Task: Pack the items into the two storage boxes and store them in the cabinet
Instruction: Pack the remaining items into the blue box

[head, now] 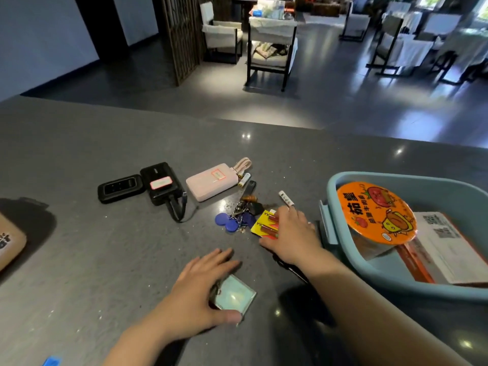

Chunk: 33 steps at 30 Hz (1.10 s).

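Note:
My left hand rests on a small pale-green square packet on the grey counter, thumb and fingers around its left edge. My right hand lies over a yellow blister pack of batteries, fingers spread on it. A blue storage box stands at the right, holding an orange-lidded noodle bowl and a booklet. A bunch of keys with blue fobs, a pink power bank, a black power bank, a black flip device and loose batteries lie on the counter.
The counter's far edge drops to a dark floor with chairs beyond. A brown object sits at the left edge. A blue piece shows at the bottom left. A black strap lies under my right wrist.

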{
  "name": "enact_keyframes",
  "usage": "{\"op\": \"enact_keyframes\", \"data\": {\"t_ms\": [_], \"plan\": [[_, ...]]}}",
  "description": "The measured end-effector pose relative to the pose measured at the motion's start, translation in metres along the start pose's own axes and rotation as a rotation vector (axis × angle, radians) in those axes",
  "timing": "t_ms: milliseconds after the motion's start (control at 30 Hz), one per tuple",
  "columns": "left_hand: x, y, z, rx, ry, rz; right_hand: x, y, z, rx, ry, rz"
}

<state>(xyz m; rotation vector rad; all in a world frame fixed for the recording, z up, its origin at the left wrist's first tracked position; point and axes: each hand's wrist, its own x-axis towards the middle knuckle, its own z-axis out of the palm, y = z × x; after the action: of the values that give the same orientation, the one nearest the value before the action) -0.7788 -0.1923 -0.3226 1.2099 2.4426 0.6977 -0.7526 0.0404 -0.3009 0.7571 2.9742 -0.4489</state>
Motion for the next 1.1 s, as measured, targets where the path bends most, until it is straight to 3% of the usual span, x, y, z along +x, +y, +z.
{"op": "enact_keyframes", "data": {"t_ms": [133, 267, 367, 500, 667, 833, 1000, 1100], "plan": [[-0.003, -0.011, -0.010, 0.068, 0.034, 0.030, -0.008, 0.004, -0.008, -0.079, 0.021, 0.026], [0.002, -0.009, -0.008, 0.151, 0.218, -0.038, -0.013, 0.007, -0.007, 0.045, -0.006, 0.096], [0.004, -0.004, -0.003, 0.150, 0.205, -0.054, -0.021, 0.006, -0.007, 0.106, 0.029, 0.100], [0.002, -0.004, -0.001, 0.128, 0.195, -0.077, -0.040, -0.009, -0.022, 0.237, 0.111, -0.006], [0.017, 0.021, -0.017, -0.027, 0.395, -0.131, -0.079, -0.018, -0.088, 0.443, 0.109, -0.233], [0.054, 0.088, -0.038, -0.160, 0.549, -0.017, -0.105, 0.062, -0.181, 0.560, 0.311, -0.190], [0.083, 0.161, -0.030, -0.239, 0.598, 0.120, -0.123, 0.163, -0.204, 0.273, 0.112, -0.100], [0.094, 0.186, -0.016, -0.289, 0.584, 0.120, -0.116, 0.202, -0.188, 0.309, -0.039, -0.033]]}}
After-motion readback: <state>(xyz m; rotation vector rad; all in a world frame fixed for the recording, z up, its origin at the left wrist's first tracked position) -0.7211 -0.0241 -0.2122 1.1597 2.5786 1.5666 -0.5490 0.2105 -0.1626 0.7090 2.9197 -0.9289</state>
